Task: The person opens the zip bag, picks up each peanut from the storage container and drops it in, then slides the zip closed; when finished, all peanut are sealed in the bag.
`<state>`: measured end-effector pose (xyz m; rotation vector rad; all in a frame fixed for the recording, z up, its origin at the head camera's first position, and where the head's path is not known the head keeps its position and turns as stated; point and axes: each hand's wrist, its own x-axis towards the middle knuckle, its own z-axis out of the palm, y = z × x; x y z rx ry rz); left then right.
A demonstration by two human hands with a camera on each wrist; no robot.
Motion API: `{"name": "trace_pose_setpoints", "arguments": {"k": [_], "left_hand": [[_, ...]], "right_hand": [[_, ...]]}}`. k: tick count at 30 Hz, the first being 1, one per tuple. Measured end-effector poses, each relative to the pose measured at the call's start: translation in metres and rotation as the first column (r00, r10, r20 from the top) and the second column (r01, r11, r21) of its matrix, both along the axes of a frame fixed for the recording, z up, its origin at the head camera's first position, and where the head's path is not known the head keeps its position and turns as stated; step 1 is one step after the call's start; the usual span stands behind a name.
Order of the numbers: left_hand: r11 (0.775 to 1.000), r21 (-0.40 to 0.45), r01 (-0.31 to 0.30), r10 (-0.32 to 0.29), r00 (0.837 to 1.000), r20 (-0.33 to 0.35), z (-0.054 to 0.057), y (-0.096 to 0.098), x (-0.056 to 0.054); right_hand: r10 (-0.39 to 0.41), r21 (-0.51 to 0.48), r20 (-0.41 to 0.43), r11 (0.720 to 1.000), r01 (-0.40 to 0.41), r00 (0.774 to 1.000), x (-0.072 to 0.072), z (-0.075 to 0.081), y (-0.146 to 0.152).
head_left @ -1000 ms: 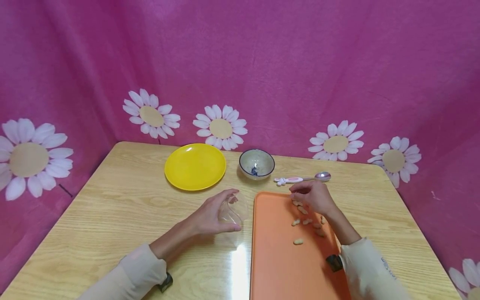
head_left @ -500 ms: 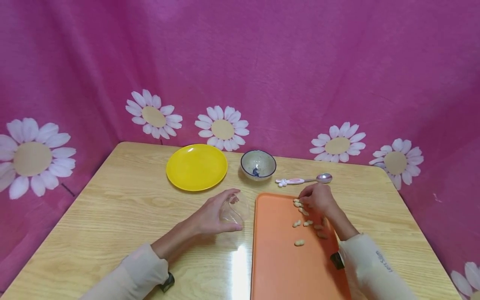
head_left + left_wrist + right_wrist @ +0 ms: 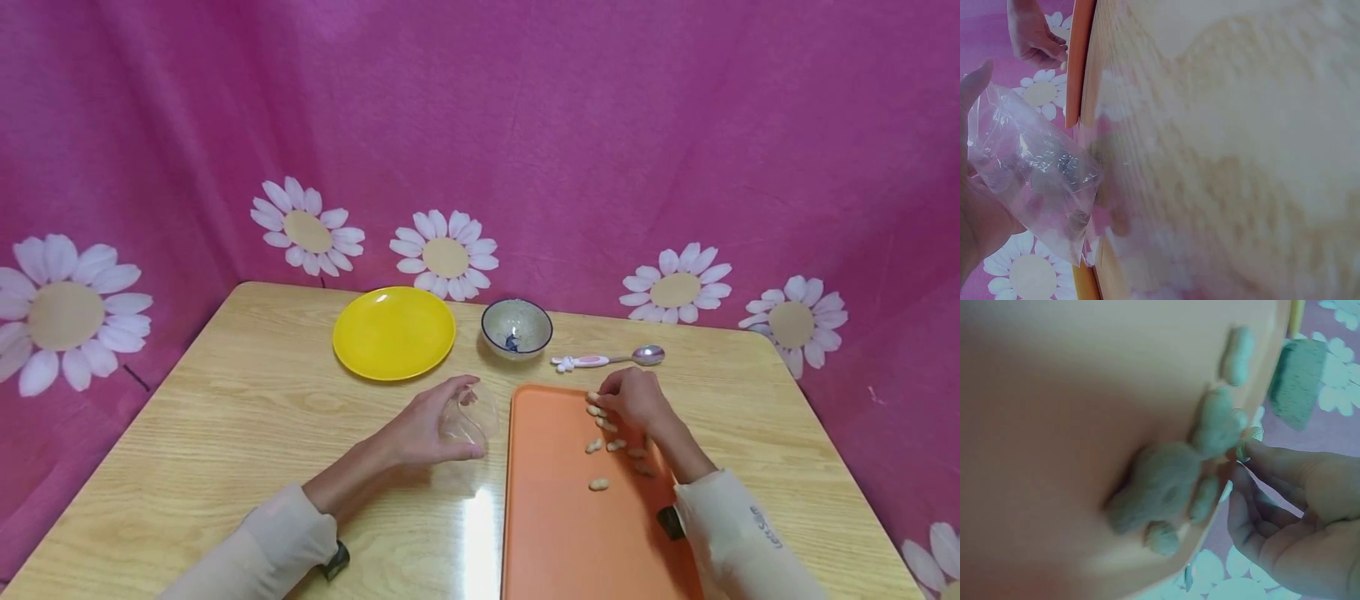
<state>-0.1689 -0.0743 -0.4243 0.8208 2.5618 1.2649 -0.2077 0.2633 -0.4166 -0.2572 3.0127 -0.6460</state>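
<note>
My left hand [image 3: 431, 425] holds a clear plastic bag [image 3: 1044, 162] above the wooden table, its thumb and fingers spread around the bag's mouth. My right hand [image 3: 637, 400] is over the far end of an orange tray [image 3: 555, 517]. Between its thumb and forefinger it pinches a peanut [image 3: 1252, 439], which shows best in the right wrist view. Several more unshelled peanuts [image 3: 598, 484] lie scattered on the tray just below and in front of this hand. Some of them are in the shadow of the right forearm.
Behind the hands stand a yellow plate [image 3: 393, 333] and a small blue-rimmed bowl [image 3: 516, 329]. A spoon [image 3: 592, 361] with a pink and white rabbit handle lies beyond the tray. A pink flowered curtain [image 3: 480, 125] surrounds the table's back and sides.
My right hand has come down a little to the right at the tray's far end, and a peanut now shows at its fingertips. The left hand keeps its hold on the bag.
</note>
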Motion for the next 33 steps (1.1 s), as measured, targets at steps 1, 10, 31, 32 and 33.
{"name": "trace_pose_setpoints", "arguments": {"k": [1,10,31,32,33], "left_hand": [[1.0,0.001,0.001,-0.001,1.0,0.002,0.0,0.0,0.0],[1.0,0.004,0.001,-0.001,1.0,0.001,0.001,0.0,0.0],[0.998,0.05,-0.023,0.02,0.998,0.068,0.001,0.002,-0.003],[0.999,0.05,-0.02,0.017,0.998,0.064,0.001,0.002,-0.003],[0.999,0.051,-0.018,0.015,0.998,0.06,0.001,0.002,-0.003]], "right_hand": [[0.0,-0.009,-0.001,1.0,0.0,1.0,0.0,0.002,-0.001],[-0.031,-0.199,-0.084,0.98,0.013,0.996,0.008,0.017,-0.017],[0.124,-0.556,-0.115,0.814,-0.167,0.986,0.038,0.042,-0.104],[0.136,-0.548,-0.123,0.816,-0.182,0.983,0.04,0.042,-0.108],[0.141,-0.537,-0.125,0.823,-0.186,0.982,0.042,0.042,-0.112]]}}
